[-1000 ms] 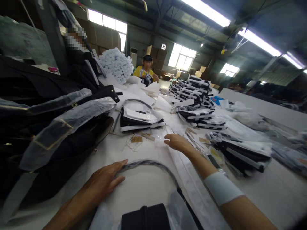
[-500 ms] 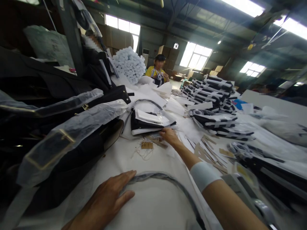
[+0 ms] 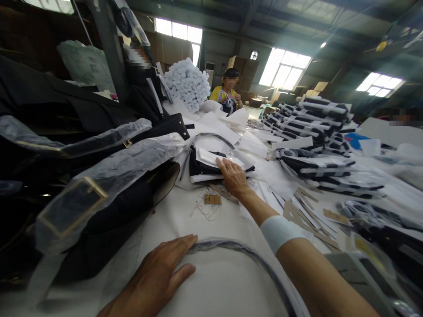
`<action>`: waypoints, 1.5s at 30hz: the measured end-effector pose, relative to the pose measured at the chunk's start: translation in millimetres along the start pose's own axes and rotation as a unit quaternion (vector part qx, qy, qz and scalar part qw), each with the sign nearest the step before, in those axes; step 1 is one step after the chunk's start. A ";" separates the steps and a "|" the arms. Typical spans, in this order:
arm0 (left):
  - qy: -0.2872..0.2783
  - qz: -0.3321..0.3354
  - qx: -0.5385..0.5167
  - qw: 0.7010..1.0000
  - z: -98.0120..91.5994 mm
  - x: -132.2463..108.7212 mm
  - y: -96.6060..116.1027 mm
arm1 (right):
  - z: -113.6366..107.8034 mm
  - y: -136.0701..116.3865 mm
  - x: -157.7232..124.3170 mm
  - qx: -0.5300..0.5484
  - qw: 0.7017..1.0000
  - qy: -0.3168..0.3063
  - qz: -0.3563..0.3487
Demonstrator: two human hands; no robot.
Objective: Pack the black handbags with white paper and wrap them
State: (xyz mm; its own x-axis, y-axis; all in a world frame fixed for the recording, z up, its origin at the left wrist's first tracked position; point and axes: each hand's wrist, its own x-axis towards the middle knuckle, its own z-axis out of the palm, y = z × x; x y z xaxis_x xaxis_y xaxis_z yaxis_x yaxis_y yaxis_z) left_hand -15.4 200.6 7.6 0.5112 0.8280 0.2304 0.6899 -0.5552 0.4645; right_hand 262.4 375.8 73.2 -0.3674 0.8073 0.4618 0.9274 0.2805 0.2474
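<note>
My left hand [image 3: 161, 270] lies low in the view, its fingers stretched out and the thumb apart. Its fingertips touch or nearly touch one end of a dark curved bag handle [image 3: 244, 247] wrapped in clear plastic. Farther off, my right hand [image 3: 234, 177] reaches to a small black handbag [image 3: 197, 169] lying on the table. The fingers rest, outstretched, on white padding sheets [image 3: 209, 157] on top of that bag. Just in front of it lies a brown tag [image 3: 212, 199] with pale strings.
Black bags with plastic-wrapped straps [image 3: 109, 176] crowd the left side. At the right rises a stack of black-and-white wrapped bags [image 3: 317, 119], with cardboard strips [image 3: 309, 220] nearer. A grey device [image 3: 363, 277] stands at lower right. A person in yellow [image 3: 216, 93] sits across the table.
My right hand has moved from the handbag's near edge up onto the white sheets. The left hand keeps its place by the handle. The view has turned slightly left.
</note>
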 end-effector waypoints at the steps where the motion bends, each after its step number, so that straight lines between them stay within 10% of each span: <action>1: 0.000 0.001 0.000 1.000 0.2 -0.2 0.7 | -1.2 2.0 3.6 0.004 1.000 -0.010 0.004; 18: -0.018 -0.029 0.004 0.999 -1.8 0.9 9.4 | -20.0 28.6 6.9 0.000 1.000 0.015 0.020; 30: -0.040 -0.035 -0.013 0.998 -13.5 5.5 19.8 | -176.1 66.1 -18.2 -0.120 0.986 0.114 0.028; 39: 0.001 0.018 -0.111 0.994 -40.0 11.3 33.6 | -337.4 -12.6 -127.2 -0.161 0.978 0.115 0.064; 45: 0.103 0.007 -0.164 0.981 -80.0 -35.1 52.9 | -346.4 -112.8 -218.2 -0.107 0.982 0.140 -0.060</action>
State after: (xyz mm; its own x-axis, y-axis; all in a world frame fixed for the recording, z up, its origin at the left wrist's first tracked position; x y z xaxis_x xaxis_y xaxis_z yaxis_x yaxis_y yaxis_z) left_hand -37.9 148.4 92.5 0.3825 0.8371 0.3911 0.4638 -0.5400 0.7023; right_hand 213.6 -11.9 239.6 -0.5059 0.5919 0.6275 0.8512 0.2249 0.4742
